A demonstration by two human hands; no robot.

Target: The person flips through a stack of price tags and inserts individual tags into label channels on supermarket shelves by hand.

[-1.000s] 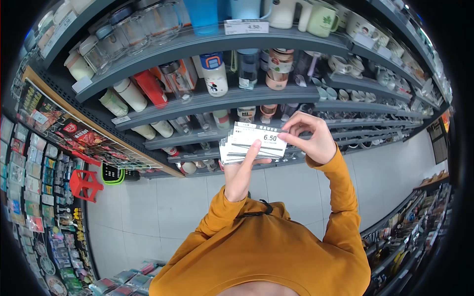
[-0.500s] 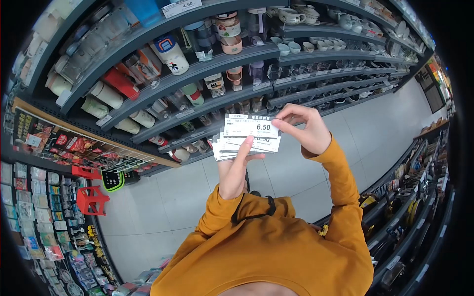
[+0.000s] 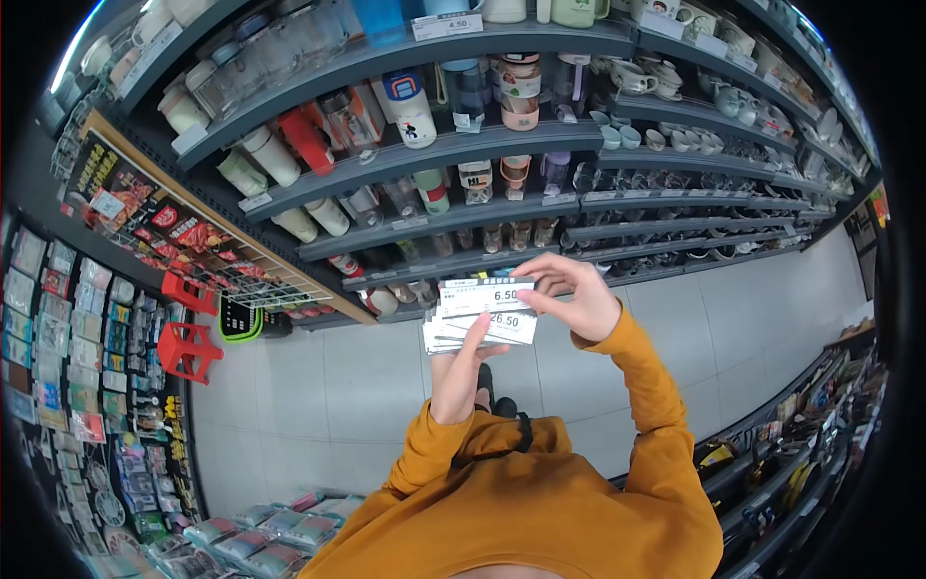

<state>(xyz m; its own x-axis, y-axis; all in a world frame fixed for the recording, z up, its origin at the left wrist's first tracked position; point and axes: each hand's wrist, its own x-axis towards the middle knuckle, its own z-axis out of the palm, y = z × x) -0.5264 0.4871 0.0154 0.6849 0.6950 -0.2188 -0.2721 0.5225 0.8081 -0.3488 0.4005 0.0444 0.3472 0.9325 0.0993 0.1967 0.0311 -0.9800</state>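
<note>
As I look down through the head camera, the left hand [image 3: 455,391] is right there with its fingers closed on a fanned stack of price labels [image 3: 502,333], thumb pressed across the face. Over on the other side, the right hand [image 3: 584,307] has its fingers pinching the right end of the top label [image 3: 471,299], which reads 6.50 (I can just make out 26.50 on one beneath it). Both hands are in front of me, the stack between them, with the grey floor [image 3: 376,386] below. Ahead I've got curved shelves [image 3: 463,138] of bottles and cups, including a white bottle [image 3: 415,121] with a blue lid; off to the left, a red stool [image 3: 188,347] stands near a green-rimmed basket [image 3: 241,336].
</note>
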